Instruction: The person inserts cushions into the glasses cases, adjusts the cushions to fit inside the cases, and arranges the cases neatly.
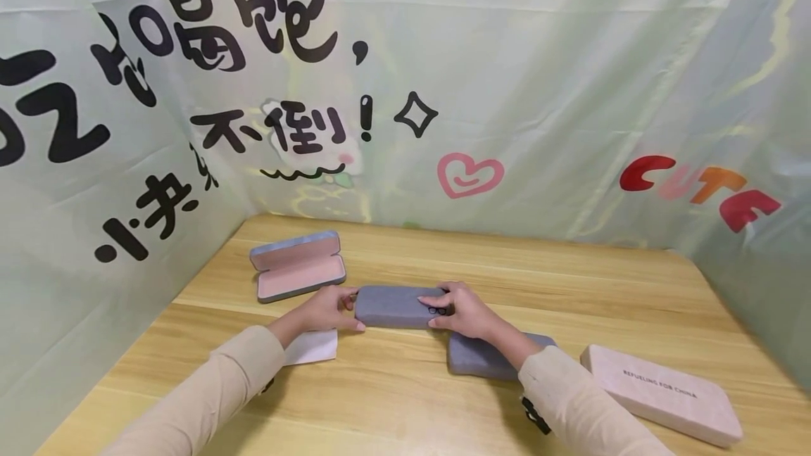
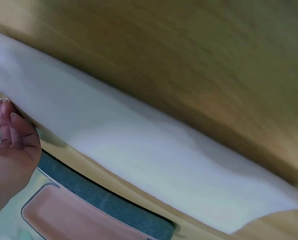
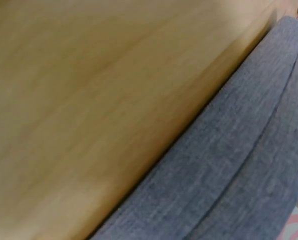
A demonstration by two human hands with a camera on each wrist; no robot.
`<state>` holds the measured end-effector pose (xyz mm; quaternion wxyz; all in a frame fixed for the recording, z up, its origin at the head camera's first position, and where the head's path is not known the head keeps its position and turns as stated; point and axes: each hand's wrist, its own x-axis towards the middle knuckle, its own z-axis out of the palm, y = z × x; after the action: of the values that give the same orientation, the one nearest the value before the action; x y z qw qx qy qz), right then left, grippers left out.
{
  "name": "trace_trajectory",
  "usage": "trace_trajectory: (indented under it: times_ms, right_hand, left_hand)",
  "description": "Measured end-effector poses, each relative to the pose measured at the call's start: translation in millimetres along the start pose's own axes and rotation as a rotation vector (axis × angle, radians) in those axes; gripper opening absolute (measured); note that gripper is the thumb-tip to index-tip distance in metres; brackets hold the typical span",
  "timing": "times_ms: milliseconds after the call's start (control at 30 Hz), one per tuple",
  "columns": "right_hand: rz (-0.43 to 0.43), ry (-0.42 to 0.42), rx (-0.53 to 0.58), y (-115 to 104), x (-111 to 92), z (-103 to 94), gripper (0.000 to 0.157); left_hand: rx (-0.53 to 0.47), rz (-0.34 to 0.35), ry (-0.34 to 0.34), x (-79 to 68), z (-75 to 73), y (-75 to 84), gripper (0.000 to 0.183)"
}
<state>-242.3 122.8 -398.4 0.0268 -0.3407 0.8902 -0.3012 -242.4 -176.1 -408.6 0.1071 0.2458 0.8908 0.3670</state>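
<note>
A closed grey-blue glasses case (image 1: 393,306) lies lengthwise between the two hands in the head view, with a small black glasses mark near its right end. My left hand (image 1: 329,308) grips its left end, thumb at the front edge and fingers toward the back. At the other end my right hand (image 1: 465,312) holds the case, its thumb low in front and a finger on the lid. In the left wrist view the left hand (image 2: 16,142) shows curled fingers beside a dark edge. A second grey case (image 1: 484,357) sits beneath the right wrist, large in the right wrist view.
An open glasses case (image 1: 300,273) with pink lining stands at the back left. A folded white sheet (image 1: 313,347) lies under the left wrist. To the right rests a pink lettered box (image 1: 662,393). Printed curtains (image 1: 538,90) enclose the wooden table (image 1: 380,400).
</note>
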Motion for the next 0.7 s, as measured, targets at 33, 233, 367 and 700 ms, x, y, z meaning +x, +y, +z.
trace_trajectory:
  times_ms: [33, 233, 367, 700]
  right_hand:
    - [0.003, -0.002, 0.003, -0.3, -0.2, -0.4, 0.040]
    - [0.037, -0.009, 0.026, -4.1, -1.1, -1.7, 0.040]
    - [0.062, 0.001, 0.065, -6.2, -1.2, -0.5, 0.040]
    - [0.071, 0.102, 0.068, -23.0, 2.6, 7.3, 0.037]
  left_hand:
    - [-0.002, -0.006, 0.000, -0.2, 0.1, 0.9, 0.074]
    - [0.028, -0.004, 0.008, -2.8, -3.4, 2.5, 0.076]
    - [0.053, 0.016, 0.036, -7.2, -7.9, 0.5, 0.069]
    - [0.071, 0.007, 0.143, -28.5, -21.2, -2.3, 0.053]
